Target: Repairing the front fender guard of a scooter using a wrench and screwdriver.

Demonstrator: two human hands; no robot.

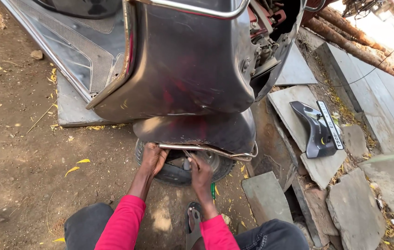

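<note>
**A:** Under the rear of the dark grey metal scooter body (183, 69), I have my left hand (153, 158) curled over the top of the black rubber rear tyre (174, 173), fingers closed against its tread just below the rusted lower edge of the panel. My right hand (200, 173) sits at three o'clock of it, fingers bunched around something slim near the wheel hub; I judge it a small tool, though I cannot tell what kind.

**B:** How would you work it well from there?

**A:** I'd keep the left hand bracing the tyre so the wheel can't turn, and work the right in short, straight moves, staying clear of the thin chrome guard rail (211, 151) that crosses just above my knuckles at twelve o'clock.

**B:** What can't you make out?

**A:** The hub and any fastener are hidden behind my right hand and in the panel's shadow. The green-handled thing (213, 190) at six o'clock of that hand is mostly covered by my wrist. Out at three o'clock, a loose grey plastic trim piece (315, 129) lies on grey stone slabs (294, 104). The scooter's upper part is cut off by the frame.
</note>
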